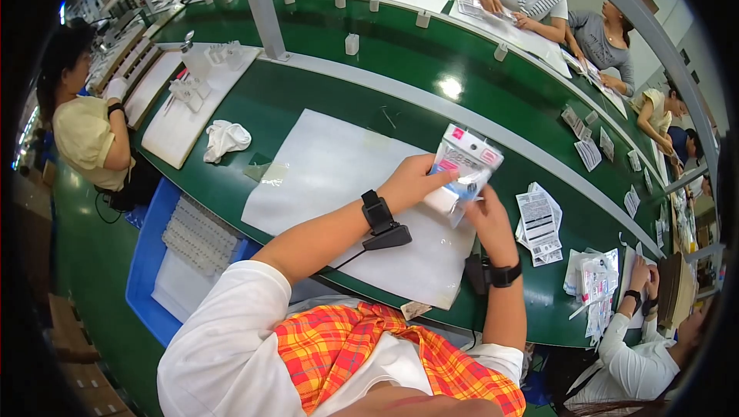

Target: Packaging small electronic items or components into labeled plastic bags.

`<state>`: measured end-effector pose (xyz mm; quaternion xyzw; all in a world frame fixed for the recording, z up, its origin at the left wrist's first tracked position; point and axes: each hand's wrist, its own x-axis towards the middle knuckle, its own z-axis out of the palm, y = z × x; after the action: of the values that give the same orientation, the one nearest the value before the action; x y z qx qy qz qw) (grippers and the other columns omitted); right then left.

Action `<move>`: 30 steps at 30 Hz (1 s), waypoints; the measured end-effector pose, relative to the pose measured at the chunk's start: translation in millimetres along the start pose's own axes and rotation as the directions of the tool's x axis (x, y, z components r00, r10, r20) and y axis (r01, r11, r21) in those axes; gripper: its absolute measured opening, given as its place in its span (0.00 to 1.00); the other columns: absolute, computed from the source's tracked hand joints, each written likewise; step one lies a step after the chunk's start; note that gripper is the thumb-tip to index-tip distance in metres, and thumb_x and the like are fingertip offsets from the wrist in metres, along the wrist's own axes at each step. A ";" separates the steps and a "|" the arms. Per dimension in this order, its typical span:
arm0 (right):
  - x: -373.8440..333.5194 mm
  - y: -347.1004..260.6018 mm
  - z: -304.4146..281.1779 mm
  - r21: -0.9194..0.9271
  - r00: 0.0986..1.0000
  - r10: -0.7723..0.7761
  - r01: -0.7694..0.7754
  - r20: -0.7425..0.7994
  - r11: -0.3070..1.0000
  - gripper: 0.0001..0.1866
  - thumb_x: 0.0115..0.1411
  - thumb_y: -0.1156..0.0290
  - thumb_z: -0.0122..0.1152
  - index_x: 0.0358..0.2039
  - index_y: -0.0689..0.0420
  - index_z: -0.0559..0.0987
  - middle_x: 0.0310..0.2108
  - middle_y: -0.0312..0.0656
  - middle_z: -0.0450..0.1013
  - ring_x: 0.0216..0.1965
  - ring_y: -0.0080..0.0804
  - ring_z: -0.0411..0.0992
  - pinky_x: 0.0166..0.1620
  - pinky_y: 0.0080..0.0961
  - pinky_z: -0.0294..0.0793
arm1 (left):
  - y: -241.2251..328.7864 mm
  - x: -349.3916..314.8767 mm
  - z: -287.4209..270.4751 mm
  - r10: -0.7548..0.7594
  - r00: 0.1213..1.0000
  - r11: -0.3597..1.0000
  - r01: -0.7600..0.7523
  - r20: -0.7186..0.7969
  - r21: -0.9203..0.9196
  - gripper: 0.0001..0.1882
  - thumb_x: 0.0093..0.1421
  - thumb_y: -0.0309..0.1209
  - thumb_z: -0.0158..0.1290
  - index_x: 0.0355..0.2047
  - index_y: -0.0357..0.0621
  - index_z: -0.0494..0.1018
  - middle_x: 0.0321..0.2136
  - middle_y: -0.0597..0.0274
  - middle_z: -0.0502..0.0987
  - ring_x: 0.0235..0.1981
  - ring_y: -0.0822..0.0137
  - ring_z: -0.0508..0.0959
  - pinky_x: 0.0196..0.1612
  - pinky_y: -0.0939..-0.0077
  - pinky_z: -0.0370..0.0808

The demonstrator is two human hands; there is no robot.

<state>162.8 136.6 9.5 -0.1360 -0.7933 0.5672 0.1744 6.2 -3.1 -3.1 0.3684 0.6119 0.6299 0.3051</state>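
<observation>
A flat clear plastic package (476, 157) with a white and pink printed top is held up, tilted, over the right part of a white mat (339, 163). My left hand (422, 180) grips its left side, the thumb lying across the front. At its lower right end the fingers of my right hand (490, 221) are closed on the edge; their tips are partly hidden. To the right of my right hand lies a loose stack of printed leaflets (539, 222). Beyond that, nearer the table edge, is a pile of similar flat packages (594, 282).
A crumpled white cloth (227, 141) lies left of the mat. A blue bin (142, 294) with clear plastic parts stands below the table edge. A metal rail and post (262, 9) separate my table from a green conveyor (408, 59) carrying small white containers. Co-workers sit left, right and across.
</observation>
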 end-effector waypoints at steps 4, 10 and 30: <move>3.8 15.5 1.4 0.099 0.964 0.267 -0.266 0.010 0.959 0.14 0.67 0.63 0.53 0.41 0.63 0.75 0.30 0.36 0.70 0.30 0.21 0.69 0.39 0.19 0.72 | -2.5 0.2 0.1 -0.064 0.997 0.993 0.059 -0.052 -0.102 0.15 0.66 0.37 0.53 0.44 0.37 0.76 0.35 0.66 0.79 0.36 0.76 0.75 0.41 0.79 0.73; 16.4 17.7 7.6 0.358 0.981 0.108 -0.044 -0.160 0.933 0.11 0.66 0.70 0.52 0.40 0.65 0.79 0.33 0.40 0.74 0.33 0.24 0.72 0.42 0.21 0.73 | -11.5 7.4 -3.0 0.252 0.955 0.966 -0.241 -0.156 0.090 0.15 0.66 0.35 0.50 0.42 0.35 0.76 0.33 0.57 0.79 0.34 0.64 0.76 0.38 0.71 0.72; -19.2 -14.2 36.0 -0.587 0.984 -0.147 0.177 0.098 0.790 0.07 0.50 0.78 0.66 0.31 0.63 0.81 0.28 0.47 0.74 0.33 0.43 0.74 0.36 0.32 0.73 | -22.6 -10.8 -11.5 0.111 0.895 0.578 -0.411 0.432 0.704 0.17 0.59 0.33 0.52 0.50 0.58 0.73 0.46 0.69 0.72 0.47 0.56 0.68 0.53 0.59 0.59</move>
<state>164.4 93.3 9.9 -0.1018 -0.9432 0.2770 0.1522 0.9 -16.9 -26.4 0.6541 0.6986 0.2653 0.1173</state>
